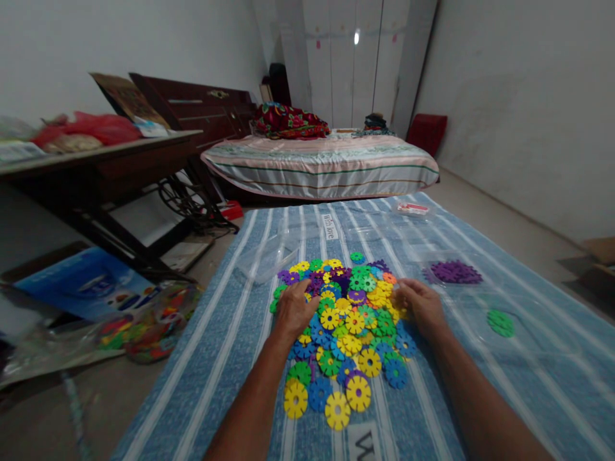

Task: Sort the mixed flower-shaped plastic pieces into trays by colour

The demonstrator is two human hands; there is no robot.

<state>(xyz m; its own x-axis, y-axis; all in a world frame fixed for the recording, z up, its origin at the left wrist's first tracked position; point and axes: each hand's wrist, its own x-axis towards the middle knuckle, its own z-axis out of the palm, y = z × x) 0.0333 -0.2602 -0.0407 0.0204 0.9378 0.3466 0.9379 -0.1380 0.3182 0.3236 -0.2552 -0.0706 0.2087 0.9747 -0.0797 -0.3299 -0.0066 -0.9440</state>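
Right now I have both palms down on a heap of flat plastic discs (343, 314), each a notched, flower-like wheel in yellow, blue, green, purple or orange. My left hand (294, 308) lies spread on the heap's left edge, fingers flat on the pieces and closed round nothing. My right hand (421, 305) rests on the right edge with fingers curled over a few yellow discs; I cannot tell whether it pinches 1. Beneath both lies a blue striped mat (216, 346), woven-looking, with a white tag ahead of my left hand reading roughly "With love". Right of my right hand, clear plastic trays hold a purple pile (455, 272) and a green disc (500, 323).
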